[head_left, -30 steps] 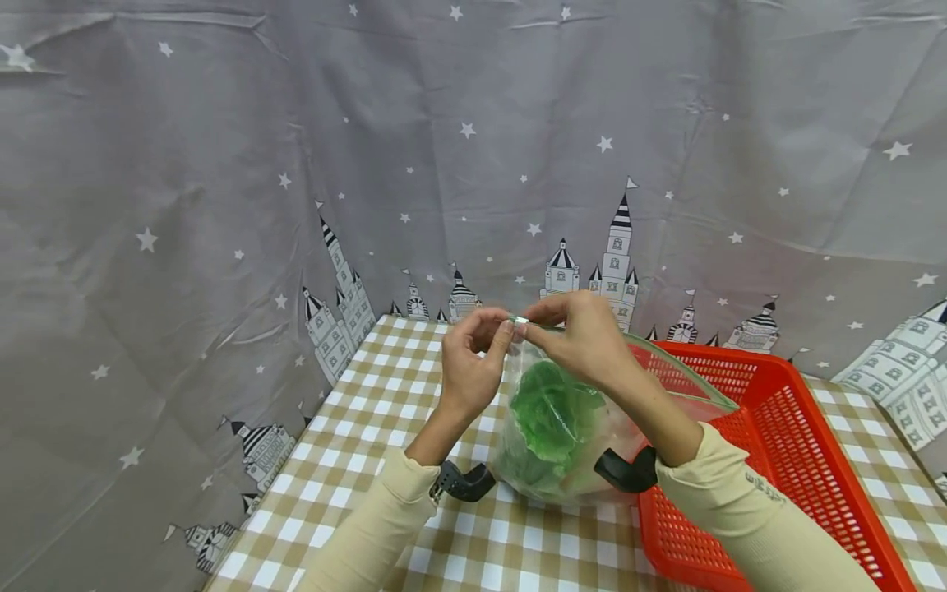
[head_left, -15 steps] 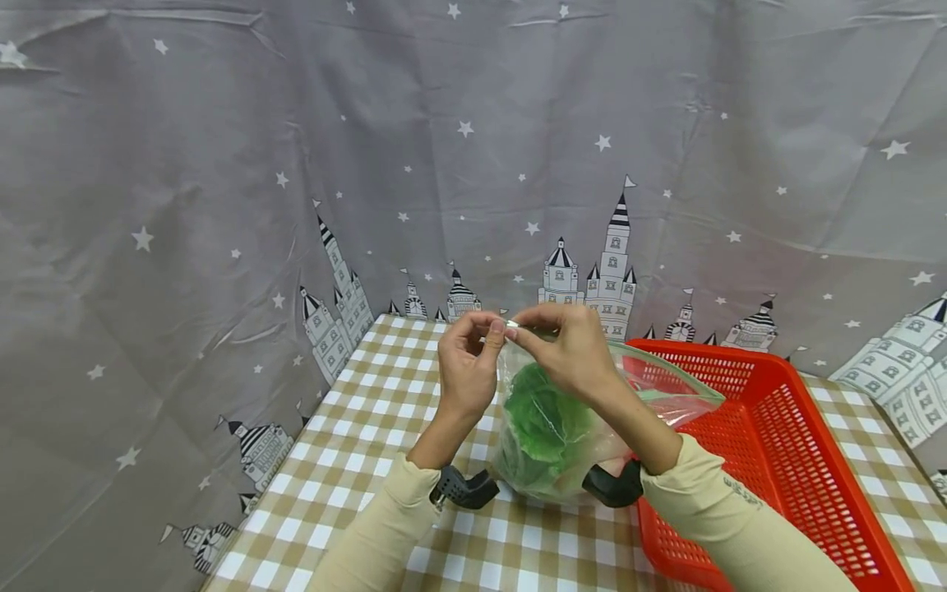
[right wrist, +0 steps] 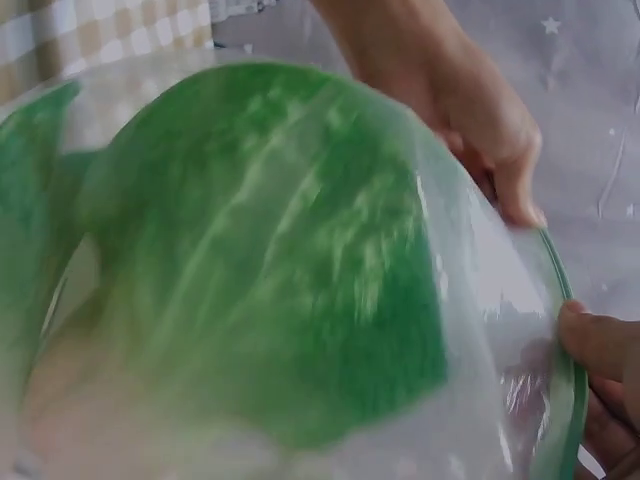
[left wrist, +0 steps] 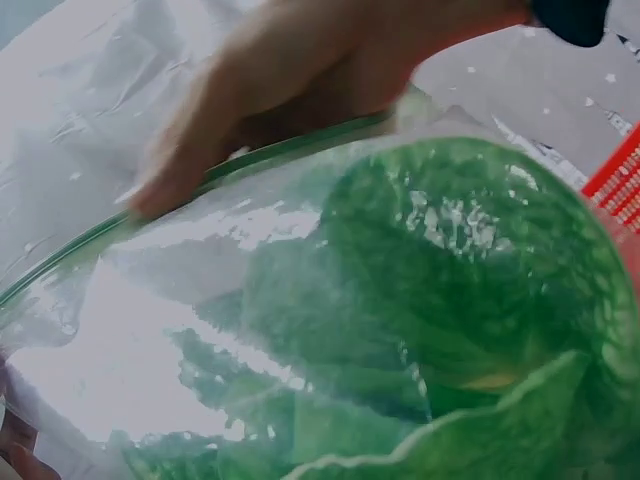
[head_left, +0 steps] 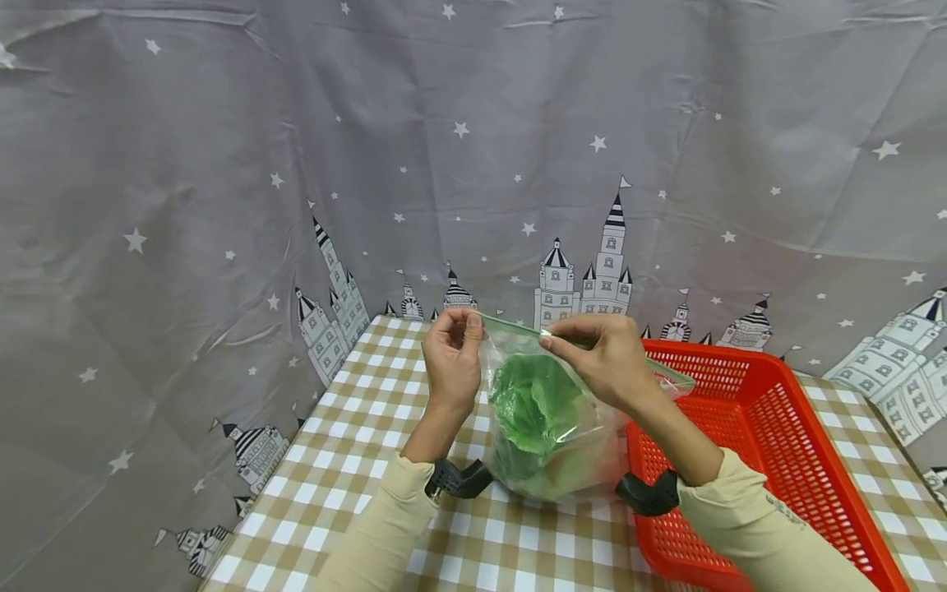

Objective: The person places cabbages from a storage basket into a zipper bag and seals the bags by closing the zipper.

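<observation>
A clear zip bag (head_left: pixel 592 427) with a green zip strip stands upright, holding a leafy green head of cabbage (head_left: pixel 536 403). My left hand (head_left: pixel 453 362) pinches the bag's top left corner between thumb and fingers. Further right along the strip, my right hand (head_left: pixel 602 358) pinches the small white slider (head_left: pixel 546 333). From the left wrist, the green strip (left wrist: pixel 70 250) runs under the right hand's fingers, and the cabbage (left wrist: pixel 450 260) fills much of the view. The right wrist view shows the left hand (right wrist: pixel 470 110) at one end of the strip and the right hand (right wrist: pixel 610 370) nearer.
A red plastic basket (head_left: pixel 799 460) stands to the right, just behind the bag's right side. Brown and white checked cloth (head_left: pixel 333 460) covers the table. A grey curtain (head_left: pixel 414 123) printed with stars and castles hangs behind.
The right hand has slid rightward along the strip with the white slider, away from the left hand. The left hand and the bag have shifted slightly left.
</observation>
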`<control>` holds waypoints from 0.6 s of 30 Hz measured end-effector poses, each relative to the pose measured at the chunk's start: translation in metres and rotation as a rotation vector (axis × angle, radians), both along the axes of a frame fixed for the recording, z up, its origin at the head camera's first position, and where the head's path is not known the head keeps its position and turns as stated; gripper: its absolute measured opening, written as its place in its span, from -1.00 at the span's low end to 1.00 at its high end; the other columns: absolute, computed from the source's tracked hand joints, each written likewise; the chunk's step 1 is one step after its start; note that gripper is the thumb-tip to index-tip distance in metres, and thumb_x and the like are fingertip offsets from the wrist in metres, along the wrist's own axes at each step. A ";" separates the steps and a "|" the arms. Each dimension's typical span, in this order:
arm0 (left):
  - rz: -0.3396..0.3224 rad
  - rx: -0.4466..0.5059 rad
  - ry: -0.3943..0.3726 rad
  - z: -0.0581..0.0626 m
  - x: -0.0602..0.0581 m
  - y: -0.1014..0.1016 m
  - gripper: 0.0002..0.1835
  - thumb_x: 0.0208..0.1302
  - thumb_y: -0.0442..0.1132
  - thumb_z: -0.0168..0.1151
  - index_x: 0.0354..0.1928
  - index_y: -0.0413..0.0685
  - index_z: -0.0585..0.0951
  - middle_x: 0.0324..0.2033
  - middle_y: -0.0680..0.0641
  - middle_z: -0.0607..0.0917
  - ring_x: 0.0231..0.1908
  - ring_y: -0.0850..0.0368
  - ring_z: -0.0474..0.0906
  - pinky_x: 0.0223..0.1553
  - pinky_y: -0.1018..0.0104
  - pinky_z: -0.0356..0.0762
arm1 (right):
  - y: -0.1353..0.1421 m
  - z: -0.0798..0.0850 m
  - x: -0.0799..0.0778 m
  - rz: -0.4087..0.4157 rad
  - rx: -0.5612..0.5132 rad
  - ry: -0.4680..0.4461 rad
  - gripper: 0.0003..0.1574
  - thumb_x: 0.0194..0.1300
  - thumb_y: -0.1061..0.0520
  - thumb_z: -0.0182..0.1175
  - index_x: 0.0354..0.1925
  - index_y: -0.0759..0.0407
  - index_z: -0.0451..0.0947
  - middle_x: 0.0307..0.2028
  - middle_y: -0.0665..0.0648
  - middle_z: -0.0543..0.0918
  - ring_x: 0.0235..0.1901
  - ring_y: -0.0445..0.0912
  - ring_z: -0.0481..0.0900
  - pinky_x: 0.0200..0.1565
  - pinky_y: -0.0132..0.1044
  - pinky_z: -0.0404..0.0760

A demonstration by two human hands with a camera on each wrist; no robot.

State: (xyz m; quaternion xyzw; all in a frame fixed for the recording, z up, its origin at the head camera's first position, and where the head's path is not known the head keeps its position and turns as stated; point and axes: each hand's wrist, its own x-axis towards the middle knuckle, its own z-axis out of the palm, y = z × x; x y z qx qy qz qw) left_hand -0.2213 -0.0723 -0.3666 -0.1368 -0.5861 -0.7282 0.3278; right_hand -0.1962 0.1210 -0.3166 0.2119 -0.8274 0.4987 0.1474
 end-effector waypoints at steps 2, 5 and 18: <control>0.008 0.015 -0.007 0.000 -0.002 -0.005 -0.82 0.38 -0.43 0.15 -0.27 -0.54 0.49 -0.47 -0.03 0.55 -0.48 0.20 0.50 -0.38 0.43 0.44 | 0.013 0.000 0.002 -0.008 0.017 -0.020 -0.89 0.18 0.17 0.41 -0.28 0.18 0.76 -0.32 0.06 0.75 -0.43 -0.09 0.67 -0.40 -0.32 0.63; 0.036 0.046 -0.015 0.000 -0.006 -0.015 -0.84 0.37 -0.43 0.15 -0.30 -0.48 0.50 -0.48 0.02 0.54 -0.49 0.21 0.48 -0.41 0.44 0.41 | 0.034 -0.001 0.006 -0.035 0.049 -0.045 -0.86 0.20 0.14 0.41 -0.27 0.18 0.75 -0.30 0.08 0.75 -0.42 -0.02 0.68 -0.40 -0.33 0.63; -0.065 0.130 -0.029 0.025 0.030 -0.052 -0.84 0.40 -0.43 0.11 -0.35 -0.07 0.56 -0.53 0.03 0.53 -0.55 0.24 0.44 -0.55 0.50 0.29 | 0.102 0.025 0.059 -0.119 0.149 0.060 -0.86 0.14 0.20 0.45 -0.28 0.00 0.77 -0.37 -0.01 0.73 -0.47 -0.16 0.56 -0.49 -0.41 0.46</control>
